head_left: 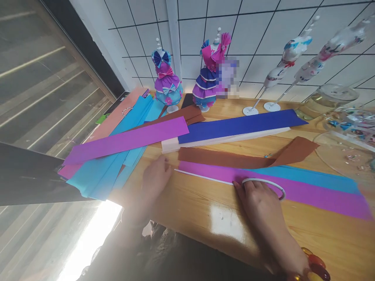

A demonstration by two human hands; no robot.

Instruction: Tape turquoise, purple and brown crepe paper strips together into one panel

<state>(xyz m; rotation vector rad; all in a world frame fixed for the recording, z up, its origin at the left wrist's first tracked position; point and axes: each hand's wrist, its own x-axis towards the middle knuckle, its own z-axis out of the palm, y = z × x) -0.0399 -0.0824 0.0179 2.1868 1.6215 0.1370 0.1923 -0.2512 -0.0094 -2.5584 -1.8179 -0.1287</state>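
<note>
My right hand (260, 203) is closed on a thin white roll of tape (277, 186), its fingers pressing down at the near edge of a purple strip of crepe paper (310, 201). A narrow white line of tape (202, 176) runs along that edge, from the strip's left end to my fingers. On the wooden table just left of this end rests my left hand (156, 175), loosely bent, thumb and fingers apart, with nothing visible in it. Blue paper (328, 180) lies partly under the purple strip, and a brown strip (225, 157) with a folded right end lies behind.
Blue and purple paper strips (125, 142) are piled at the left. A dark blue strip (243, 125) lies farther back. Two small dressed mannequins (168, 84) and two wrapped stands (288, 64) line the tiled wall. Clear containers (351, 125) sit at the right.
</note>
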